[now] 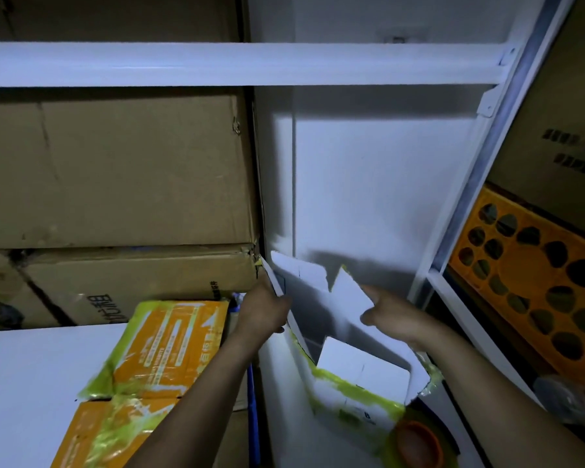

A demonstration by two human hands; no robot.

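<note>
Closest to the camera, a tape roll [417,440] with an orange core lies by the near wall of the white carton [358,396]. The carton stands in the white shelf bay, its edges ragged with yellow-green tape. Just beyond, its near flap is already folded outward and the dark inside shows. The left hand [264,309] grips the left flap [286,270] with curled fingers, holding it out toward the orange box [169,336] alongside. The right hand [390,314] pinches the right flap [350,292] between thumb and forefinger. The step in hand looks like opening the carton, with the flaps held apart. The next move probably calls for folding both flaps fully outward, then freeing one hand to reach in; what the carton holds cannot be seen. Farther back stand brown cartons [115,163] and the shelf's white beam [237,64].
</note>
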